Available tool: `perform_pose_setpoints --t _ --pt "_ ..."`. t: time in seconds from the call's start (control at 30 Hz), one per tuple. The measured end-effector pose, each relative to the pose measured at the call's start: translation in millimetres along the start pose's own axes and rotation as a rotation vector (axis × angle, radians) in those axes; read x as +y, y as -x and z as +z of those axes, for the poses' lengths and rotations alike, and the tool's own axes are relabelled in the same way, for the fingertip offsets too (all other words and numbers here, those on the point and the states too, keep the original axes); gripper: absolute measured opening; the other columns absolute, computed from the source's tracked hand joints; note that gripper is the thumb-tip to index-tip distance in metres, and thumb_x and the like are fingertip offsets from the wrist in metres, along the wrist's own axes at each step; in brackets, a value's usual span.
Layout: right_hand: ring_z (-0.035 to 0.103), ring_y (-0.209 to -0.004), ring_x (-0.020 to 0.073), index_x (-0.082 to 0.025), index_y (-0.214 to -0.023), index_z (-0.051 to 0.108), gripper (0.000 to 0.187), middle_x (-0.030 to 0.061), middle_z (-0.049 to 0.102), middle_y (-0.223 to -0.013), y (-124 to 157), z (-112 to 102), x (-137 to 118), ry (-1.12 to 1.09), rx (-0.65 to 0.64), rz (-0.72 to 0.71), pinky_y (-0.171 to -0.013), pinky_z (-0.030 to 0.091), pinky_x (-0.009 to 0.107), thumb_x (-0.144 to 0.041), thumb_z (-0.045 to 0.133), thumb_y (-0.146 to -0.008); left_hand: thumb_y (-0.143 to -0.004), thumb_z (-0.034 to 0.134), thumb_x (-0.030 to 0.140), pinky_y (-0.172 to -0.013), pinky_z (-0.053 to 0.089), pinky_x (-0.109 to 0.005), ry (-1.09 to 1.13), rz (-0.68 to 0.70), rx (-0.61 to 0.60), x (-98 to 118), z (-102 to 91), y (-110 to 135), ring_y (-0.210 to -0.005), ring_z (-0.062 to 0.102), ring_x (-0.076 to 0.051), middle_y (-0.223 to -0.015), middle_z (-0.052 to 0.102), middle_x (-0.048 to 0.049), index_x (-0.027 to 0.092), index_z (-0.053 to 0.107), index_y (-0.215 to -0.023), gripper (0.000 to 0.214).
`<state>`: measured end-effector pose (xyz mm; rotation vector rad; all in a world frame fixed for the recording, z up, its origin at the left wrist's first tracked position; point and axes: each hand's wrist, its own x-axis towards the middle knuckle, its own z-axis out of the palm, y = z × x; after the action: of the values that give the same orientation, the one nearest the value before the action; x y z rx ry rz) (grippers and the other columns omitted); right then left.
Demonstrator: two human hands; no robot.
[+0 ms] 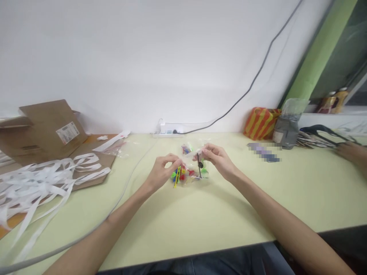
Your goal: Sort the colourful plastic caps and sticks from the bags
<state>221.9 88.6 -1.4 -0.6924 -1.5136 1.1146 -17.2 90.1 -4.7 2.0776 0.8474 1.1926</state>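
A small clear plastic bag (189,172) filled with several colourful little parts rests at the middle of the pale green table (183,221). My left hand (162,171) pinches the bag's left top edge, fingers closed on it. My right hand (216,159) pinches the right top edge, next to a small black piece (200,165) that hangs down at the bag. A yellow and black strip (177,177) pokes out on the bag's left side. More coloured bits (186,148) lie just behind the bag.
White paper strips (43,179) and flattened cardboard (46,130) cover the left. A power strip (169,131) with a dark cable sits against the wall, and a grey cable (126,191) crosses the table. An orange striped bag (260,122) and another person's hand (351,152) are at the right.
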Motion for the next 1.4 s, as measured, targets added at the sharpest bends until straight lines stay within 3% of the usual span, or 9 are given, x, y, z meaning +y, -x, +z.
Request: perform_pose_setpoints --t 0.07,0.2,0.33,0.47,0.63,0.8,1.03,1.2,1.4 --pt "0.068 -0.071 0.0167 -0.02 -0.088 0.062 0.03 0.002 0.069 -0.079 -13.4 -19.5 -3.0 -0.061 0.086 -0.03 -0.072 0.054 0.031 -0.049 0.069 -0.083 -0.096 0.054 0.035 -0.082 0.049 -0.029 -0.054 0.027 -0.004 2.4 -0.2 1.8 -0.085 0.065 -0.017 -0.084 0.071 -0.0054 0.018 0.075 -0.079 0.033" --pt "0.06 -0.059 0.0109 -0.02 -0.085 0.059 0.025 -0.0017 0.063 -0.07 -61.0 -86.2 -8.9 0.186 0.562 0.043 -0.058 0.05 0.022 -0.044 0.066 -0.081 -0.098 0.049 0.033 -0.079 0.048 -0.029 -0.211 0.079 0.003 -0.9 4.7 5.4 -0.081 0.062 -0.017 -0.078 0.066 -0.0041 0.018 0.07 -0.071 0.037" --pt "0.058 -0.055 0.0092 -0.016 -0.088 0.06 0.018 -0.0016 0.062 -0.069 -95.9 -148.5 4.9 0.342 0.629 0.22 -0.055 0.049 0.022 -0.034 0.062 -0.089 -0.099 0.047 0.031 -0.069 0.044 -0.029 -0.45 0.145 0.015 -11.8 11.8 8.2 -0.07 0.054 -0.016 -0.07 0.059 -0.002 0.019 0.071 -0.082 0.032" --pt "0.064 -0.075 0.0132 -0.012 -0.106 0.063 0.025 0.0043 0.066 -0.094 -99.3 -177.7 43.2 0.52 0.621 0.402 -0.068 0.056 0.029 -0.034 0.06 -0.095 -0.102 0.04 0.023 -0.069 0.042 -0.029 -0.54 0.268 -0.014 -17.6 14.7 10.2 -0.072 0.052 -0.016 -0.074 0.059 -0.0014 0.021 0.066 -0.114 0.029" --pt "0.065 -0.095 0.0187 -0.015 -0.119 0.06 0.031 0.0083 0.064 -0.115 -110.8 -185.0 88.0 0.763 0.551 0.43 -0.082 0.057 0.038 -0.035 0.059 -0.096 -0.102 0.038 0.015 -0.072 0.04 -0.03 -0.558 0.363 -0.076 -15.9 16.2 10.4 -0.078 0.052 -0.017 -0.082 0.063 -0.0017 0.021 0.06 -0.119 0.029" --pt "0.061 -0.11 0.0226 -0.015 -0.131 0.054 0.037 0.0108 0.062 -0.123 -125.6 -199.1 96.6 1.006 0.513 0.369 -0.097 0.05 0.045 -0.033 0.055 -0.098 -0.102 0.038 0.015 -0.072 0.04 -0.031 -0.581 0.385 -0.064 -15.3 18.6 8.9 -0.078 0.051 -0.017 -0.077 0.061 -0.0011 0.019 0.059 -0.118 0.027" --pt "0.063 -0.105 0.0215 -0.014 -0.112 0.065 0.028 0.0088 0.066 -0.116 -67.3 -216.0 90.6 1.227 0.502 0.464 -0.094 0.051 0.045 -0.036 0.061 -0.095 -0.102 0.039 0.019 -0.074 0.042 -0.031 -0.562 0.379 -0.046 -11.0 19.6 7.2 -0.077 0.054 -0.017 -0.078 0.063 -0.0009 0.021 0.06 -0.117 0.026" --pt "0.065 -0.103 0.0286 -0.011 -0.082 0.071 0.015 0.0197 0.07 -0.092 -65.2 -207.1 62.4 1.303 0.638 0.37 -0.09 0.046 0.037 -0.019 0.061 -0.089 -0.101 0.04 0.018 -0.073 0.041 -0.031 -0.553 0.37 -0.064 -9.4 20.8 7.0 -0.076 0.055 -0.017 -0.078 0.064 -0.0005 0.022 0.06 -0.119 0.027" --pt "0.062 -0.093 0.0217 -0.016 -0.101 0.072 0.027 0.0132 0.066 -0.104 -80.2 -148.9 15.6 1.264 0.769 0.064 -0.083 0.047 0.031 -0.029 0.049 -0.094 -0.101 0.043 0.027 -0.08 0.047 -0.033 -0.462 0.25 -0.002 -4.6 19.0 7.5 -0.088 0.06 -0.019 -0.092 0.066 -0.0043 0.022 0.062 -0.114 0.023"
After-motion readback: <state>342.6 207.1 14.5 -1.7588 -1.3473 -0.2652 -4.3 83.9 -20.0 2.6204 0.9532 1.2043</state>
